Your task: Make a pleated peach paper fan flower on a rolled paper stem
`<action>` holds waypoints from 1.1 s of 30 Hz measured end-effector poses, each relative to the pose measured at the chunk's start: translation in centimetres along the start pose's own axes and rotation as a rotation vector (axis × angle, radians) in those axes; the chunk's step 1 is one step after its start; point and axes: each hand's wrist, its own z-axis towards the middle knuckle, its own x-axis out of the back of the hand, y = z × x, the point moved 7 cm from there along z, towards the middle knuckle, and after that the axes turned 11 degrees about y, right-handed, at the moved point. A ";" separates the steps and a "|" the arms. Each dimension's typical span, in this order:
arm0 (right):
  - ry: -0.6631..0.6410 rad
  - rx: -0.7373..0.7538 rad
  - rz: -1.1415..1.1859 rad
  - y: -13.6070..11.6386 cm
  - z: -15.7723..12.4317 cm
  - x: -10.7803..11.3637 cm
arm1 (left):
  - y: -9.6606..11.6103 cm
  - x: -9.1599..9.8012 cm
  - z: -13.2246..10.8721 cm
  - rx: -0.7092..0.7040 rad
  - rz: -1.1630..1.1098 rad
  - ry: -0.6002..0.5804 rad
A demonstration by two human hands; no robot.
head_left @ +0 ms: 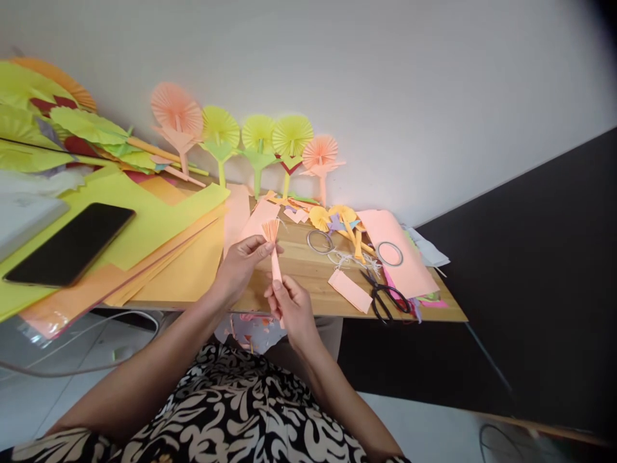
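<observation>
A narrow strip of pink pleated paper (276, 262) is held upright in front of me, over the table's near edge. Its top end spreads into a small fan. My left hand (245, 260) pinches it just below that fan, between thumb and fingers. Lower down, my right hand (292, 303) is closed round the strip near its bottom end. To the right on the table lie a folded pink paper piece (350, 290) and black-handled scissors (384, 297) with their blades parted. Rolls of narrow tape, one of them a ring (320, 242), lie behind.
Finished paper fans (259, 145) in green and pink lean against the wall. Yellow and orange sheets (178, 257) cover the left side, with a black phone (72, 244) on them. Pink sheets (400, 257) and a second ring (390, 253) are at right. A bin stands below the table.
</observation>
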 end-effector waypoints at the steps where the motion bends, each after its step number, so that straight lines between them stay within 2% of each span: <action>1: 0.009 0.007 -0.011 -0.1 -0.1 0.2 | 0.5 0.1 0.2 -0.019 -0.005 0.013; 4: 0.023 0.031 -0.062 -0.2 -0.4 0.7 | 1.9 0.2 0.8 -0.053 -0.047 0.055; 8: 0.067 0.066 -0.129 -0.4 -0.5 1.5 | 2.7 0.3 1.4 -0.067 -0.056 0.088; 15: 0.096 0.097 -0.220 -0.7 -0.7 3.0 | 2.4 0.4 2.0 -0.049 -0.051 0.102; 18: 0.114 0.112 -0.257 -0.9 -0.7 3.5 | 1.9 0.6 2.5 0.012 -0.183 0.091; 22: 0.133 0.099 -0.278 -0.9 -0.6 3.8 | 0.5 0.1 2.8 0.189 -0.388 -0.027; 24: 0.131 0.090 -0.284 -0.8 -0.5 3.8 | 0.0 -0.1 2.7 0.252 -0.446 -0.044; 30: 0.147 0.087 -0.298 -0.6 -0.5 4.4 | -0.4 -0.4 2.7 0.397 -0.568 -0.003; 33: 0.164 0.109 -0.328 -0.6 -0.5 5.1 | 0.1 0.5 3.5 0.432 -0.608 0.037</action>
